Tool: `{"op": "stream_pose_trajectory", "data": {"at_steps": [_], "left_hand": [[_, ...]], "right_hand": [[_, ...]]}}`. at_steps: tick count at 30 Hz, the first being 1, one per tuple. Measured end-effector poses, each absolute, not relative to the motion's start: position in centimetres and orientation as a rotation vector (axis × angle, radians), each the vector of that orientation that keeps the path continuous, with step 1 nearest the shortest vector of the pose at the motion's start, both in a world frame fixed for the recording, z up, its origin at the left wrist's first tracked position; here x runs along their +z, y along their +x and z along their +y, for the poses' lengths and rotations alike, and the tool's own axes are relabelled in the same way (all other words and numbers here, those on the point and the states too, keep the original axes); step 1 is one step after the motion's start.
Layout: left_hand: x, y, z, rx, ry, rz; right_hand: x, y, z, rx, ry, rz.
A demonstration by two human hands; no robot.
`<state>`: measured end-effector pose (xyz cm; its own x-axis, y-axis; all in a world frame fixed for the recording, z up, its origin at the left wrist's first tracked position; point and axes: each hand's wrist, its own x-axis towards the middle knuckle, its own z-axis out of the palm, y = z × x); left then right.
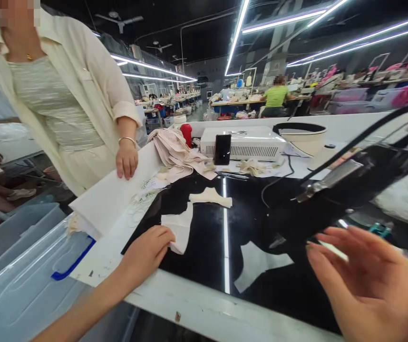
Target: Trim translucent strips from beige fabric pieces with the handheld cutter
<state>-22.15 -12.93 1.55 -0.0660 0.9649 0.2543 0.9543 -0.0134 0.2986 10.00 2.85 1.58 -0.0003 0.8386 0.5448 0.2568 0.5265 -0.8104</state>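
My left hand [150, 249] reaches in from the lower left. Its fingers are closed together at the near left edge of a cream fabric piece [180, 228] lying on the glossy black work surface [207, 261]. A second cream piece with a curved edge [211, 196] lies just beyond it. To the right, a pale, thin cut piece [259, 263] rests flat on the black surface. My right hand [364, 285] is raised at the lower right, thumb and fingers apart, with nothing visible in it. It is nearest to the dark machine arm [350, 185].
A white box-shaped device [247, 142] stands at the back, with a phone [222, 149] leaning on it. Folded beige fabric [177, 152] lies at the back left. A co-worker's hand [126, 160] rests on the white side panel [107, 199]. Clear plastic bins [18, 285] stand left.
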Motion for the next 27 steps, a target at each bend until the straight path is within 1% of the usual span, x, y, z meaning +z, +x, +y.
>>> {"op": "stream_pose_trajectory", "data": {"at_steps": [1,3,5,7,10,15,19,23,25,27], "left_hand": [[1.8,-22.7,-13.2,0.629,2.141,2.159],[2.4,-23.6,-13.8,0.622,2.202,2.096],[3.0,-23.9,-14.4,0.62,2.261,2.078],[3.4,-23.6,-14.8,0.66,2.251,2.13],[3.5,-22.2,-14.9,0.713,2.112,2.257],[2.4,-20.1,-14.2,0.593,2.079,2.245],[2.0,-20.7,-14.4,0.635,2.112,2.172],[2.6,-22.1,-16.1,0.543,2.166,2.099],[2.9,-22.6,-16.9,0.515,2.175,2.097],[3.1,-22.7,-17.4,0.531,2.169,2.101]], "right_hand": [[1.0,10.5,2.5,0.601,-1.025,-1.617],[-0.3,11.3,2.1,0.542,-1.067,-1.93],[-1.5,11.6,2.3,0.379,-0.978,-2.214],[-2.4,11.2,2.7,0.176,-0.826,-2.334],[-2.9,10.1,3.4,-0.021,-0.648,-2.354],[-2.3,10.0,3.9,-0.061,-0.505,-2.418],[-2.0,10.5,5.0,-0.142,-0.559,-2.462],[-1.7,8.9,6.0,-0.376,-0.69,-2.446],[-1.2,7.7,5.5,-0.488,-0.661,-2.444],[-0.6,6.7,4.3,-0.502,-0.532,-2.451]]}}
